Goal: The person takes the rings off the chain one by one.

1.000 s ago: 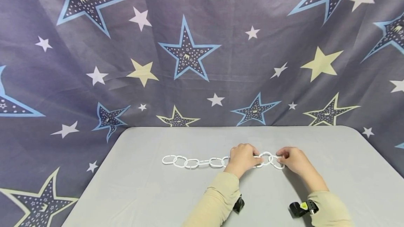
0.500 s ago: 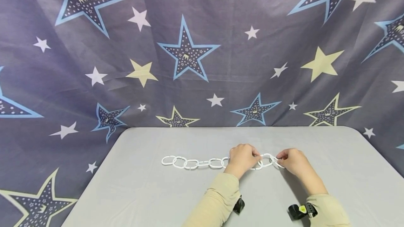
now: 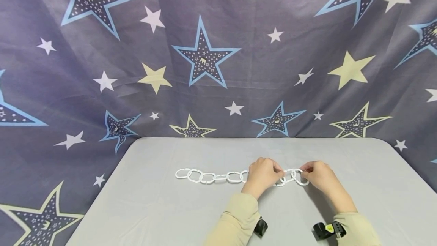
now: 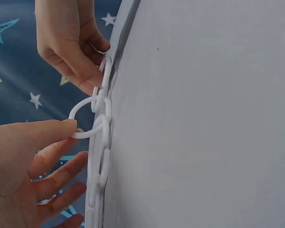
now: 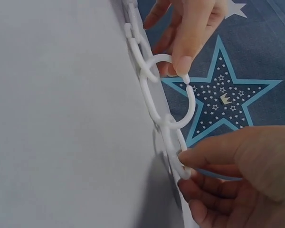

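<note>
A chain of white plastic links [image 3: 221, 177] lies in a row across the grey table. Toward its right end, my left hand [image 3: 262, 175] pinches one link [image 4: 78, 107] between thumb and forefinger; the other fingers are spread. That link stands up off the chain line and shows a small gap by the thumb in the right wrist view. My right hand [image 3: 319, 175] pinches the link at the right end [image 5: 168, 142], which hooks through the link beside it. Several links behind my left hand are hidden in the head view.
The light grey table top [image 3: 153, 215] has rounded far corners. Close behind it hangs a grey-purple curtain [image 3: 252, 67] with stars. A black wrist camera [image 3: 261, 226] is worn at the left sleeve, another black camera [image 3: 322, 231] at the right.
The links between my hands have shifted and tilted slightly, and the right end link has turned to show its ring more fully. Both hands keep almost the same places.
</note>
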The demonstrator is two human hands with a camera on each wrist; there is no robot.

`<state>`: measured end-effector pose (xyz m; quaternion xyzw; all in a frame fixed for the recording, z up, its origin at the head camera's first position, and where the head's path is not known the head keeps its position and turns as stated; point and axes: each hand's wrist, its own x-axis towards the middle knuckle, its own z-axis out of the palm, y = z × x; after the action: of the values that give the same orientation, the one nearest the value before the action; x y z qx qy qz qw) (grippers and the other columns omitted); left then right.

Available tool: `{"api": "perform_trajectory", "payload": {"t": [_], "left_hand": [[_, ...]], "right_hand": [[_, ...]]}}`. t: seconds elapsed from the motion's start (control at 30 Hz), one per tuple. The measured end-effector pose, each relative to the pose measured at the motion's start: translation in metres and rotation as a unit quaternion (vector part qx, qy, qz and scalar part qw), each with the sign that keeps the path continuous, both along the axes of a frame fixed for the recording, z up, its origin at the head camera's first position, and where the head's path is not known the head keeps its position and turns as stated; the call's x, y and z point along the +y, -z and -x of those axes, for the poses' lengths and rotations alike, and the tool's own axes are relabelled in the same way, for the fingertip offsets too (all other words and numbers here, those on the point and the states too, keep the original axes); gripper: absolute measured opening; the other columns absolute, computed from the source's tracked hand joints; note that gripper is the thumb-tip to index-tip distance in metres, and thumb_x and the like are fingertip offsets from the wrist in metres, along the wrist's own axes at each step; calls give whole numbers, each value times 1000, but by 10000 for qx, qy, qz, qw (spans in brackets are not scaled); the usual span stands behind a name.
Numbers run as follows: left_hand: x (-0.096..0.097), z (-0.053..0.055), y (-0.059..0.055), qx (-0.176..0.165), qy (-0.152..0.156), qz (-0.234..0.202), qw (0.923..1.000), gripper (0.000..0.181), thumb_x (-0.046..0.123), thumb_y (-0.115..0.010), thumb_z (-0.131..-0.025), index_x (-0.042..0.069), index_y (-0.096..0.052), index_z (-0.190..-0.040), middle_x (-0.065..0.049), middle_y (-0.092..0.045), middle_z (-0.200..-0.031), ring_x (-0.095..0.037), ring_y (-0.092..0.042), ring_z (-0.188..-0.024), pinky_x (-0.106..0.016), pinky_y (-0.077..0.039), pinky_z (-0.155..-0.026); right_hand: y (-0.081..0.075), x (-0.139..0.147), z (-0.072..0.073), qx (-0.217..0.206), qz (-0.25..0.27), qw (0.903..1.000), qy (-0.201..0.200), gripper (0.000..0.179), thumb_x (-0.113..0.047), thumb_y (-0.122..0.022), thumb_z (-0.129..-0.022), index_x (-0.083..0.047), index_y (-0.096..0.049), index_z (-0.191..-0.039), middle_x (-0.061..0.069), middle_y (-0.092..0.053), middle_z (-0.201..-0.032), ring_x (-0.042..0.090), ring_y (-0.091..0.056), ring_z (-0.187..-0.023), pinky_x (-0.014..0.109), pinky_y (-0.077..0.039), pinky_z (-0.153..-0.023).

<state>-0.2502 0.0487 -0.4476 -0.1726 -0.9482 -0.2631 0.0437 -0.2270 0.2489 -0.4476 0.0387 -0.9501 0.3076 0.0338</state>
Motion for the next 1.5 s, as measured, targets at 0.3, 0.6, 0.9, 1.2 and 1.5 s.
{"api": "perform_trajectory", "payload": {"t": [0.3,0.6,0.9,1.2,1.5], "left_hand": [[-4,-7,2,124,57,-304,9994,4,34,-77,-84,34,-78,-80,28,-61,-67,4,-52,-68,-21,-40,-67],[-9,-16,-1,44,-2,-907,9959,4,33,-76,-87,33,-76,-83,27,-62,-71,6,-53,-67,-22,-40,-70],[-17,-19,0,120,-85,-1047,9944,5,36,-77,-86,32,-77,-83,26,-65,-74,7,-55,-67,-22,-40,-69],[-22,-20,-3,258,-249,-1038,9940,5,37,-78,-85,32,-79,-85,25,-66,-73,7,-54,-64,-21,-40,-65],[-25,-18,-5,156,-179,-1039,9943,5,38,-77,-85,33,-78,-85,26,-64,-71,7,-52,-65,-23,-40,-67]], "right_hand": [[-4,0,-2,57,344,9993,-144,12,-5,-69,-84,1,-73,-93,5,-69,-78,15,-58,-66,33,-48,-59],[-12,-2,-3,287,411,9981,-352,14,-2,-67,-85,3,-72,-97,8,-70,-78,16,-61,-67,31,-48,-58],[-15,-7,-4,372,394,9981,-302,12,-3,-68,-87,1,-73,-97,6,-70,-78,15,-59,-66,32,-48,-58],[-17,-13,-6,601,375,9973,-197,13,-4,-68,-87,0,-73,-99,2,-67,-75,14,-58,-66,32,-47,-59],[-21,-24,-5,991,249,9948,25,14,-8,-68,-90,-1,-73,-100,0,-66,-73,13,-57,-64,31,-45,-58]]}}
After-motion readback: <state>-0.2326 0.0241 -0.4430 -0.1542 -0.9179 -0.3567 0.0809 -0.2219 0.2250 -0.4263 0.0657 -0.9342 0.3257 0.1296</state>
